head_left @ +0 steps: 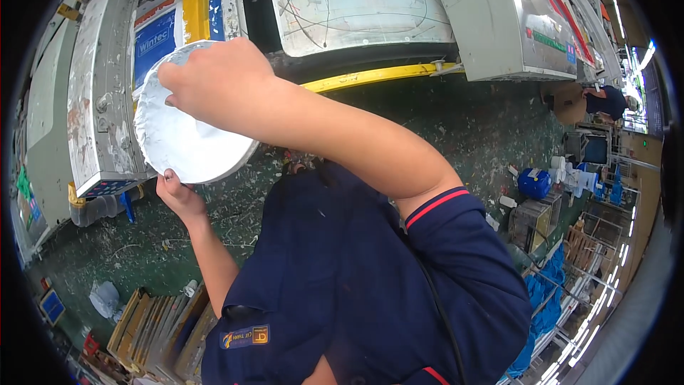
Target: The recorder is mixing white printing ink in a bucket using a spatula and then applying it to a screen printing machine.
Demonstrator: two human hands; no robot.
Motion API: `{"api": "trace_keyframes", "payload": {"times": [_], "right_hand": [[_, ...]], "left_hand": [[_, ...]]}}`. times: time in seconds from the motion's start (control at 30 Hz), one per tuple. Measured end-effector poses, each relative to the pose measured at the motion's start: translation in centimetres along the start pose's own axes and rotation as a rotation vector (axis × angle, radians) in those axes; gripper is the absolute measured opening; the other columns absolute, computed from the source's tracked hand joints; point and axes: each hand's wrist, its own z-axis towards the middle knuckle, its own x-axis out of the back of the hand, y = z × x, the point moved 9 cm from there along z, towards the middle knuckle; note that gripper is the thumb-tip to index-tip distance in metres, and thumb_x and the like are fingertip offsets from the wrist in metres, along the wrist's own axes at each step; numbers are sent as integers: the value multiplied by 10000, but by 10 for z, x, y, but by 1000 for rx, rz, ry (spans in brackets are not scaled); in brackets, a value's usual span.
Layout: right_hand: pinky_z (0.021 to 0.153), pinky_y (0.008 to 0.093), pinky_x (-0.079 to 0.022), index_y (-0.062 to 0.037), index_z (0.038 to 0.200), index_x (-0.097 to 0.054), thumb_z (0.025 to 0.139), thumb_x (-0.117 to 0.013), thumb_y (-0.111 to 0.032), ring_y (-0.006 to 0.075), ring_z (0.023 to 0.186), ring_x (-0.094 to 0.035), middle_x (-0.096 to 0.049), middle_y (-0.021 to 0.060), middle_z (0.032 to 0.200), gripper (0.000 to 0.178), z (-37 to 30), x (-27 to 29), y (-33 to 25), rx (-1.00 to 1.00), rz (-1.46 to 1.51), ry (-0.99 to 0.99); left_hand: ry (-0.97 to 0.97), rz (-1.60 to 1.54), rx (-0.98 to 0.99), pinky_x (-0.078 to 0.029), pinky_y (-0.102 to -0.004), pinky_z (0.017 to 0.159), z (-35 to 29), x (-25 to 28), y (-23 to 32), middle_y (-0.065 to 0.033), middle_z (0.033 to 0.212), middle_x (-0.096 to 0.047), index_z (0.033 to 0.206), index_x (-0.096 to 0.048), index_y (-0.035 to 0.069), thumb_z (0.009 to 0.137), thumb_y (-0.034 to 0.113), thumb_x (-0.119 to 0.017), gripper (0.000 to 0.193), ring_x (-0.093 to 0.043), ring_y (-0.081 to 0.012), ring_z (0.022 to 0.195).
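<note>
A round white tub (206,153), its inside coated with white paste, is held up at the left, beside the machine. My left hand (182,201) grips its near rim, the thumb laid over the edge and the other fingers underneath. Across the far side of the tub reaches my right hand (221,85), its fingers curled down at the tub's inner wall. The back of that hand hides whatever the fingers hold, if anything. White smears cover the rim.
A paint-spattered grey machine (107,100) stands at the left. Ahead lies a framed pale panel (363,0), with a yellow bar (370,78) below it. Flat boards (160,331) lean at lower left. A blue drum (534,183) and another person (607,103) are at the right.
</note>
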Motion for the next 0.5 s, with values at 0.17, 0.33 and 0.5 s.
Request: {"api": "trace_keyframes", "payload": {"times": [0.17,0.33,0.5], "right_hand": [[592,442,-536,-107,990,-614,916,-607,-364,328,724,-698,-684,115,742,267,14,1,4,4,-9,-26],[555,438,-530,-99,962,-585,922,-609,-359,339,690,-688,-669,121,699,264,23,1,8,-24,5,12],[530,436,-520,-95,946,-571,917,-624,-350,333,659,-680,-656,114,668,262,26,-4,-1,2,-6,54]], "left_hand": [[-10,-28,-93,-431,-285,674,17,-1,4,-97,838,-613,1026,-566,-127,921,519,-419,671,-559,-158,758],[-75,2,-66,-452,-316,785,27,0,-6,-165,949,-652,1064,-570,-151,912,534,-411,720,-582,-204,883],[-87,27,-110,-459,-315,774,29,-2,6,-171,944,-665,1057,-574,-152,906,534,-403,723,-590,-204,869]]}}
